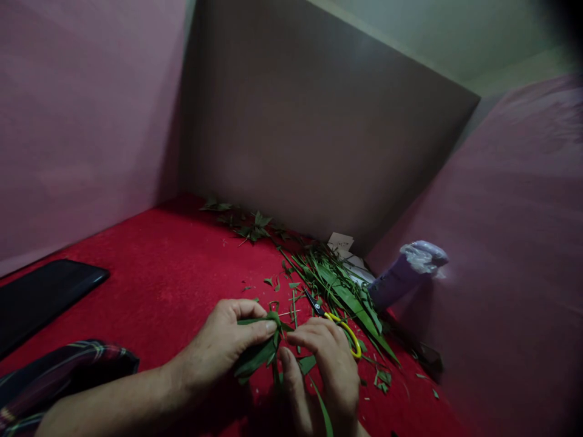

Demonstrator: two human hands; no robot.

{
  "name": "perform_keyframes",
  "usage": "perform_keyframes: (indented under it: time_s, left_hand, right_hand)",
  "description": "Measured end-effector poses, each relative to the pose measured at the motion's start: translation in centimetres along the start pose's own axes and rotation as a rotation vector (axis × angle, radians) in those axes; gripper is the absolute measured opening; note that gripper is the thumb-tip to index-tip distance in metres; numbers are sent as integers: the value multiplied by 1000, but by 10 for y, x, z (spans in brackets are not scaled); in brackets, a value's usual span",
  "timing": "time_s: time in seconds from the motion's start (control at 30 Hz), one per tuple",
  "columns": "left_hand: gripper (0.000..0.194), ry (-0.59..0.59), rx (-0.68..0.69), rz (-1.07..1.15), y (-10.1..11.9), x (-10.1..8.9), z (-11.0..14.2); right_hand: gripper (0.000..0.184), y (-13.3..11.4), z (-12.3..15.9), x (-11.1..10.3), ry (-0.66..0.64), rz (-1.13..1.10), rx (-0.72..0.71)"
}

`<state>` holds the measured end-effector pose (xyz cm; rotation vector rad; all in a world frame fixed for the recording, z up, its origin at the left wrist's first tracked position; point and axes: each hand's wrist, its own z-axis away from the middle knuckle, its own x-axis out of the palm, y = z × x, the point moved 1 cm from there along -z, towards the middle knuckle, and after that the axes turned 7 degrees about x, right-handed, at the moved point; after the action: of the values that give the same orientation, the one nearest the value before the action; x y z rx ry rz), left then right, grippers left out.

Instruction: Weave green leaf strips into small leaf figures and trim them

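My left hand (pixel 223 340) pinches a folded bundle of green leaves (pixel 259 357) between thumb and fingers, with a small knot-like fold at the top. Close to its right side is my right hand (pixel 325 364), its fingers curled and its thumb apart from the forefinger. A narrow leaf strip (pixel 322 406) runs between the right thumb and fingers; it does not look gripped. Just beyond the right hand lie scissors with yellow handles (pixel 348 334) and dark blades, partly hidden by the fingers.
A pile of long green leaves (pixel 346 291) lies on the red floor covering (pixel 173 285). Loose leaves (pixel 255 229) lie along the back wall. White papers (pixel 341 243) and a purple plastic-wrapped roll (pixel 401 276) stand behind the pile. A black flat object (pixel 50 297) is at left.
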<state>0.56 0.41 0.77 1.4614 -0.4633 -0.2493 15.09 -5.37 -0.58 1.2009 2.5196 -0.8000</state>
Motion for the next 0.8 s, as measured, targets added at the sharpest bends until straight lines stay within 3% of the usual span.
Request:
perform_keyframes:
  time_s: [0.1,0.4,0.7,0.8]
  left_hand:
    - [26,1,18,17,0,0,0]
    - [23,-9,19,0,0,3,4]
    - [16,-49,190,-267,4,3,7]
    - [16,-68,201,-316,3,2,8]
  right_hand:
    - [8,3,-1,-1,-7,39,8]
    - [14,3,-1,-2,-119,-41,53]
    - [16,-5,-7,-2,-157,-187,4]
    - [13,-3,-5,-1,-198,-209,83]
